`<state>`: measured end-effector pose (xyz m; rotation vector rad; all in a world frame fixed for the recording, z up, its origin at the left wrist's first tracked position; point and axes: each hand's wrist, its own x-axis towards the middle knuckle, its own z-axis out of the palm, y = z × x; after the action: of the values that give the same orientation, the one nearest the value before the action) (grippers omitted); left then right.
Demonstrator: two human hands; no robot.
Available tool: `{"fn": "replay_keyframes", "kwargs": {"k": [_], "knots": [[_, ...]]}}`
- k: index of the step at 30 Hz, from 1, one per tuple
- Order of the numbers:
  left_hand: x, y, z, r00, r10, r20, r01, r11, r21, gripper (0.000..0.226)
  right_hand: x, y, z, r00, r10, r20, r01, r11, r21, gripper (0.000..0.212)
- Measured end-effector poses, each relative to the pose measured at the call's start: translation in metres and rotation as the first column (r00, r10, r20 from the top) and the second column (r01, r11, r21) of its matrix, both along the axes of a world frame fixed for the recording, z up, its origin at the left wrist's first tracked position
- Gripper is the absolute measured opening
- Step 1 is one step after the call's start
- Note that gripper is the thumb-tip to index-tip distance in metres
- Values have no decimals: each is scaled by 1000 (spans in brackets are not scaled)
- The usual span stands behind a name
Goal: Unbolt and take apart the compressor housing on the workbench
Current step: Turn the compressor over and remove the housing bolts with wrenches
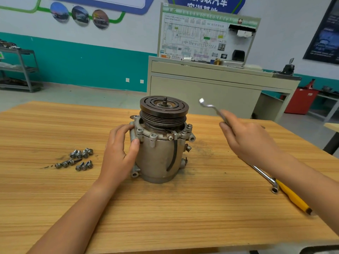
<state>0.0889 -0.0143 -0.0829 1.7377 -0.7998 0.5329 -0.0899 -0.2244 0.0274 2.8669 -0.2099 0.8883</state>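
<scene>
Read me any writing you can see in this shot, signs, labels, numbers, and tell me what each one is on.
"网联汽车": blue wall sign, top row, cropped by the frame edge.
"实训基地": same sign, second row, lower half hidden, so likely only.
"HV": diagram board; its header and other print are too blurred.
Dark poster: too blurred to read.
Compressor, wrench: no readable marks.
</scene>
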Motion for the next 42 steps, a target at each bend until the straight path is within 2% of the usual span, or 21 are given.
{"fn": "replay_keyframes", "kwargs": {"k": [3, 6, 9, 14, 17, 25, 29, 34, 42], "knots": [[0, -1, 0, 1000, -3, 11, 3, 1000, -5, 58, -12, 9, -3, 979, -71, -189, 58, 995, -75, 46], [-1, 0, 0, 1000, -10, -4, 10, 1000, -8, 59, -11, 18, -5, 947, -143, -288, 92, 978, -186, 43], [-1, 0, 0, 1000, -15, -5, 15, 1000, -6, 60, -10, 31, 0, 917, -214, -337, 133, 959, -249, 49], [-2, -2, 1, 1000, -25, -19, 25, 1000, -2, 61, -9, 70, 10, 842, -371, -393, 177, 876, -449, 69], [-2, -2, 1, 999, -35, -10, 35, 999, -5, 61, -5, 84, 14, 793, -403, -457, 151, 856, -494, 67], [-1, -2, 0, 999, -45, -22, 45, 999, -16, 61, -4, 75, 28, 785, -443, -434, 118, 793, -597, 53], [-2, -3, 0, 998, -53, -36, 52, 998, -33, 61, -2, 78, 23, 788, -428, -443, 102, 800, -592, 60], [-4, -3, 0, 997, -67, -40, 65, 996, -56, 59, -2, 64, 27, 804, -416, -426, 25, 738, -674, 58], [-3, -2, -1, 997, -69, -38, 66, 996, -61, 53, 1, 40, 30, 827, -361, -430, -47, 718, -694, 62]]}}
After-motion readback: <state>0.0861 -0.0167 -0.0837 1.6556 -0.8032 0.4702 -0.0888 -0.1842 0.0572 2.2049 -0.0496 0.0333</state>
